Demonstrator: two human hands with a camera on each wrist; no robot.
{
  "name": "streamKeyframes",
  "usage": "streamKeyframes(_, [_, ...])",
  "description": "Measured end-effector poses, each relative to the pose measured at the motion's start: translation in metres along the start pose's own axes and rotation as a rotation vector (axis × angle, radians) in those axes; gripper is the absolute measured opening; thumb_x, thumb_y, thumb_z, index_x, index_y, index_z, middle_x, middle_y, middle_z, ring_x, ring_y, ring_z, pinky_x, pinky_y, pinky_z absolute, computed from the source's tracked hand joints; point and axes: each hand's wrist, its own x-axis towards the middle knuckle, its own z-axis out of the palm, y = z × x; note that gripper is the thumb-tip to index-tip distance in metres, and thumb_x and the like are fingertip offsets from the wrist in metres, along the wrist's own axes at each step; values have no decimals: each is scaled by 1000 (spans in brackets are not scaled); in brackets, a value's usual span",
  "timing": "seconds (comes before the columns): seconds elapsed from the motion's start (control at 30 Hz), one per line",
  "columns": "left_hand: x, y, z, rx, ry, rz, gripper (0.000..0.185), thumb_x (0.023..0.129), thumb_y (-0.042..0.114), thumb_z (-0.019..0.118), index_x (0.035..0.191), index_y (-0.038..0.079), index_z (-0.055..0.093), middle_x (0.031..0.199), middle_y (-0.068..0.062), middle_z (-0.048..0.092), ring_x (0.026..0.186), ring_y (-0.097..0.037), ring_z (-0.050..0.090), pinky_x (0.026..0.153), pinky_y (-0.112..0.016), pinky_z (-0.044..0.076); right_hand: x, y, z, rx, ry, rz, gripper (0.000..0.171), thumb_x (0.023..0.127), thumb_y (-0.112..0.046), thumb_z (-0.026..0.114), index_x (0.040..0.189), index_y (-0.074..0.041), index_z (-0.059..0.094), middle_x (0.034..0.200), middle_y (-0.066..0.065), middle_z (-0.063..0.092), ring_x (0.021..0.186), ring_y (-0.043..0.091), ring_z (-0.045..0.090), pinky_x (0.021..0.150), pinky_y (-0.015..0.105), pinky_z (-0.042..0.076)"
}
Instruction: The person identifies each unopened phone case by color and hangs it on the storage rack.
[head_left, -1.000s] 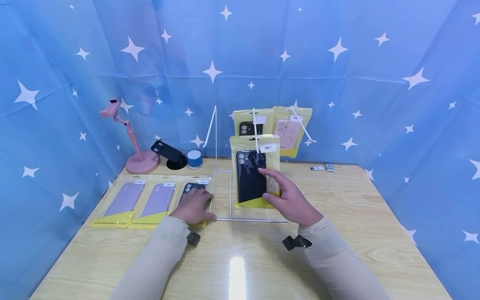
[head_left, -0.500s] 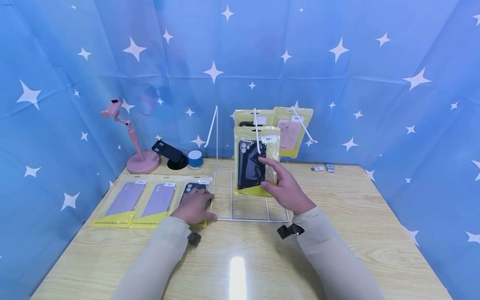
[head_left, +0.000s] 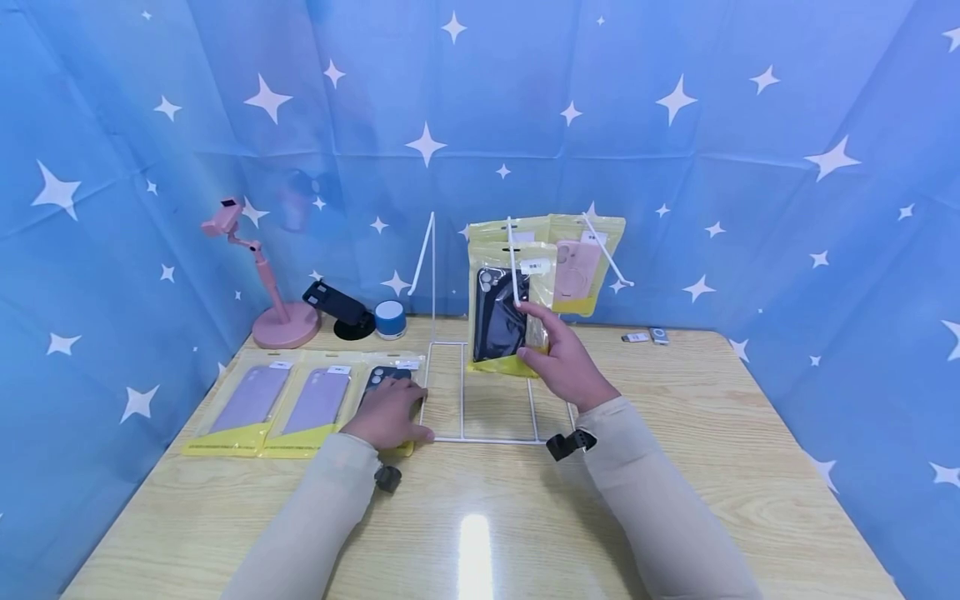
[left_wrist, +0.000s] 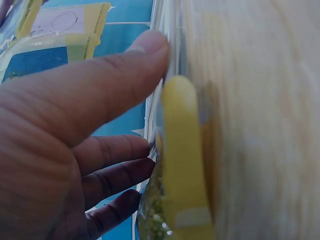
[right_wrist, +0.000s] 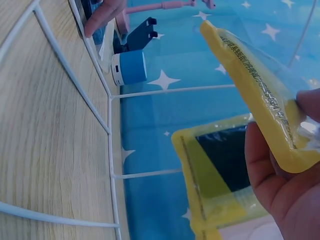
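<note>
Right hand (head_left: 566, 362) fingers pinching black case packet (head_left: 507, 312) — white label unreadable, left hand (head_left: 386, 414) flat on table packet (head_left: 386, 379)

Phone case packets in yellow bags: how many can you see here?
6. Three lie flat at the table's left: two purple, one dark under the left hand. The right hand holds one. Two hang behind. More may be hidden.

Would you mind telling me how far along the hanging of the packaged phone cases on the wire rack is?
Done: two packs, a black case pack and a pink case pack, already hang at the back of the wire rack. In hand: the right hand holds a dark case pack up at a rack hook. Left: three packs on the table, two purple ones and one under the left hand.
</note>
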Motion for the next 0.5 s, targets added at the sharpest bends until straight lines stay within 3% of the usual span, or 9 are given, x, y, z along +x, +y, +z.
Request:
streamKeyframes(0.07, [0,0,0,-1,1,1,80,83,53,88,146,12,63,155,-13,55,147,-39,44,121,-57,37,3,1,0,1,7,0,68,101,-8,65,162,-28,41,173,6,25,46,11,34,48,27,44])
streamKeyframes(0.13, [0,0,0,-4,2,3,80,82,53,88,146,11,63,155,-13,55,147,-39,44,121,-57,38,7,2,0,0,12,-1,69,101,-8,66,162,-26,40,174,6,24,65,2,46,52,27,46])
streamKeyframes(0.17, [0,0,0,-5,3,4,80,82,53,88,146,11,63,155,-14,55,147,-39,44,121,-57,38,8,3,0,-2,12,-4,69,101,-8,66,163,-24,39,174,6,24,66,2,45,52,28,47])
streamKeyframes(0.27, [0,-1,0,-9,4,7,80,82,53,88,146,11,64,154,-14,55,147,-39,44,120,-57,38,13,4,0,-12,17,-17,71,100,-8,66,164,-21,38,175,8,24,68,6,44,54,29,48])
streamKeyframes(0.3, [0,-1,0,-10,6,8,80,82,52,89,146,11,64,154,-14,55,147,-39,44,120,-57,38,15,4,-1,-14,18,-16,71,100,-8,66,164,-21,38,175,7,24,79,6,50,56,30,49])
streamKeyframes(0.37, [0,-1,0,-11,9,10,80,81,52,89,145,11,64,154,-14,56,147,-40,44,120,-57,38,18,4,-1,-23,17,-13,71,100,-9,66,164,-22,38,175,6,24,83,14,55,57,31,50])
streamKeyframes(0.4, [0,-1,0,-12,10,10,80,81,52,89,145,11,64,154,-14,56,147,-40,44,121,-57,38,19,4,-1,-24,18,-8,71,100,-9,66,163,-22,38,175,6,24,101,16,58,60,31,51])
streamKeyframes(0.43, [0,-1,0,-13,10,9,80,81,52,89,146,11,64,154,-14,56,147,-40,43,121,-57,37,21,4,-2,-26,19,0,71,100,-9,67,163,-24,38,175,5,23,104,20,57,61,30,51])
streamKeyframes(0.5, [0,-1,0,-15,11,7,80,81,52,89,146,11,64,154,-14,56,147,-40,44,121,-57,38,24,4,-3,-24,19,12,71,100,-10,67,163,-26,39,175,4,22,128,17,45,62,30,52])
